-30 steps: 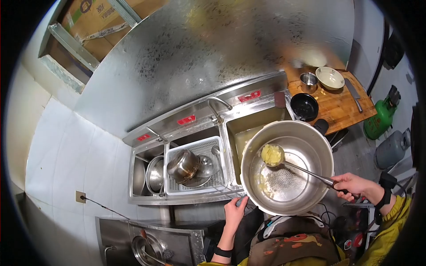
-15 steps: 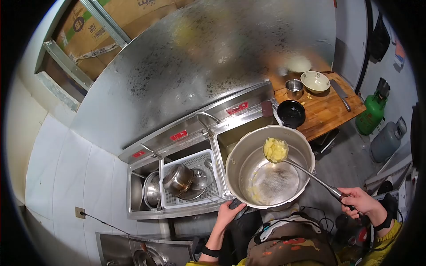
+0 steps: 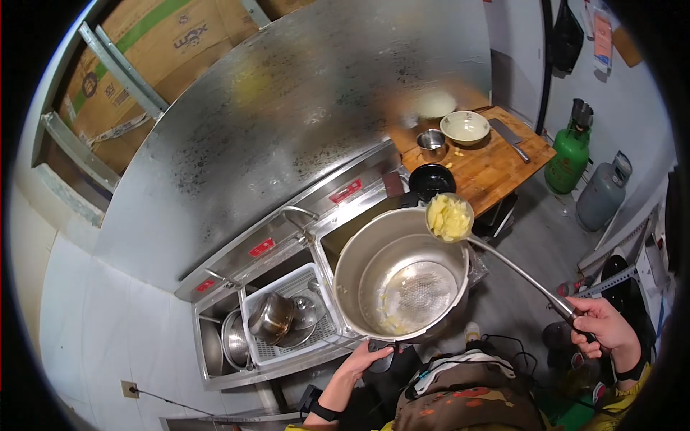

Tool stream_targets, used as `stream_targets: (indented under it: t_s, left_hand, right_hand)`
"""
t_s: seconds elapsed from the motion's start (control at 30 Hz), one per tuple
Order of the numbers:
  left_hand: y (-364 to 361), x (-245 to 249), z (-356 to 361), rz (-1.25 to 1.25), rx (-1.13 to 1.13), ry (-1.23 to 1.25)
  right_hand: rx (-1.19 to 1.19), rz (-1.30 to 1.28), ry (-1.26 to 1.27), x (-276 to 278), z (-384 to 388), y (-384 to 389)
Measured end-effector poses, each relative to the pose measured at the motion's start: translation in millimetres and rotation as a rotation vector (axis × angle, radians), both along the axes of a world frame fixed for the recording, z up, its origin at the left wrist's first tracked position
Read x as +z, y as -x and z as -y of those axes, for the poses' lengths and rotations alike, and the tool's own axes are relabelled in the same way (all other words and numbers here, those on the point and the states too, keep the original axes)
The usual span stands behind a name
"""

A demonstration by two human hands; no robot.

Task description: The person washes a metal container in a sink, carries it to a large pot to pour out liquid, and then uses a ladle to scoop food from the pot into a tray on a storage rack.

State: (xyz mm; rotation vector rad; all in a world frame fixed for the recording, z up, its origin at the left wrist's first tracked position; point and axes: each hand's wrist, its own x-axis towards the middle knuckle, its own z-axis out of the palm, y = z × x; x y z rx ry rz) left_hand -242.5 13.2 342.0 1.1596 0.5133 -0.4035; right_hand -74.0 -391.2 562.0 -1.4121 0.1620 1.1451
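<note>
My right hand [image 3: 602, 329] is closed round the dark grip of a long-handled ladle [image 3: 519, 271]. Pale yellow chopped pieces [image 3: 451, 218], perhaps potato, fill the ladle's bowl, which hovers by the upper right rim of a large metal pot [image 3: 351, 269]. My left hand [image 3: 361, 361] grips the black handle on the pot's near side. The pot is tilted toward me, and a few yellow bits cling to its wet bottom. Just beyond the ladle sits a black bowl [image 3: 431, 179], partly hidden by it.
A wooden board [image 3: 496, 169] carries a cream bowl [image 3: 466, 129], a steel cup [image 3: 432, 146] and a cleaver [image 3: 510, 141]. Left of the pot are steel sinks with a white basket [image 3: 251, 287] of metalware. Green [image 3: 568, 161] and grey [image 3: 602, 190] gas cylinders stand at right.
The loaded ladle has moved from over the pot's inside to its upper right rim. The view has shifted, so the pot and sinks appear further left. Both hands keep their grips.
</note>
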Motion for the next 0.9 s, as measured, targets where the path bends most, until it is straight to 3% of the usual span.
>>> stream_targets:
  t_s: [0.13,0.43,0.67,0.9]
  left_hand:
    - [9,-21,12,-0.058,0.158,0.034]
    - [-16,9,61,-0.041,0.272,0.129]
    - [-20,2,87,-0.041,0.39,0.144]
    - [-23,-4,106,0.038,0.505,0.147]
  right_hand:
    - [-0.076,0.104,0.053,-8,20,-1]
    - [-0.137,0.088,0.016,-30,66,-44]
    - [0.039,0.108,0.034,-18,69,-95]
    - [0.514,0.179,-0.056,-26,5,-134]
